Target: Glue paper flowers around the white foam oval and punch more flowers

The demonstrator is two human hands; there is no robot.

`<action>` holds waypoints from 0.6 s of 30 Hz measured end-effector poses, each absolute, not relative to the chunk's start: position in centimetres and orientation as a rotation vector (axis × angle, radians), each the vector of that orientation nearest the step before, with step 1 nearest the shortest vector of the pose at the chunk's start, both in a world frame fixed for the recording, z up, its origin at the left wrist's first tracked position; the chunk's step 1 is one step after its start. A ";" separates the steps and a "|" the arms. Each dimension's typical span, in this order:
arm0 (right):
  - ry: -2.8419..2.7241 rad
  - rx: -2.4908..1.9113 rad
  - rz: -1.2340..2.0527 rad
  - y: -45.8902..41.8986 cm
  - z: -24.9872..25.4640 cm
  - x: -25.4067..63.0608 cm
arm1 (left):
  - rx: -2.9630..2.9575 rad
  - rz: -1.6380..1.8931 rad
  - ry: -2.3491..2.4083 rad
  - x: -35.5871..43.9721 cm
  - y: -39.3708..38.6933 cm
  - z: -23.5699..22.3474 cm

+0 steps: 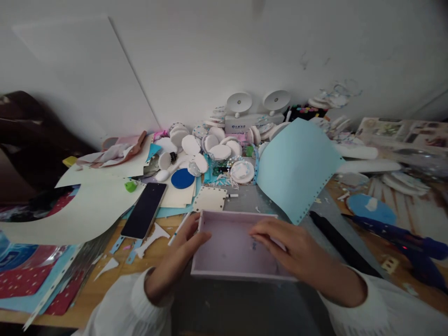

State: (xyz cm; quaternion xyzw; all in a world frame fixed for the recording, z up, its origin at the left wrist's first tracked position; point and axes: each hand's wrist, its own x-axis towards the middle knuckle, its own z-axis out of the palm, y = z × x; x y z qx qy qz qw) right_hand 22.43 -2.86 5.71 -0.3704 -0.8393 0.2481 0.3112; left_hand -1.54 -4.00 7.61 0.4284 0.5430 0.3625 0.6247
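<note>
A shallow pale lilac open box [229, 252] sits in front of me on the grey mat. My left hand [187, 249] is closed on its left wall, with the thumb over the rim. My right hand [290, 245] reaches over the right side of the box, its fingertips pinched together above the inside. What they hold, if anything, is too small to make out. Small bluish specks [254, 243] show just under those fingertips. A cream card with a punched edge [210, 199] lies behind the box.
At left lie a smartphone [144, 210] and paper scraps [152, 240]. White foam discs [220, 151] crowd the back. A curved light blue sheet [297, 168] stands right of centre. Further right are a black strip [345, 245] and a dark blue glue gun [402, 245].
</note>
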 end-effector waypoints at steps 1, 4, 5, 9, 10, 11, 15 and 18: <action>-2.229 -0.991 0.660 -2.8 5.7 22.7 | 0.983 0.839 1.238 -1.3 -3.8 7.2; -2.288 -1.057 0.652 -2.2 5.7 23.1 | 1.036 0.857 1.230 -0.7 -3.1 5.9; -2.329 -1.084 0.629 -1.9 5.6 23.2 | 1.065 0.861 1.239 -0.6 -2.9 5.5; -2.520 -1.193 0.395 -0.9 4.8 23.1 | 1.377 0.843 1.395 -0.5 -2.0 4.3; -2.536 -1.206 0.351 -0.7 4.7 23.1 | 1.517 0.833 1.455 -0.8 -1.7 4.3; -2.534 -1.216 0.326 -0.6 4.6 23.0 | 1.667 0.826 1.512 -1.2 -1.3 4.2; -2.446 -1.205 0.408 -1.1 4.8 23.1 | 2.104 0.724 1.792 -3.3 1.5 4.0; -2.351 -1.185 0.549 -1.8 4.8 23.1 | 2.172 0.633 1.918 -4.5 4.2 3.3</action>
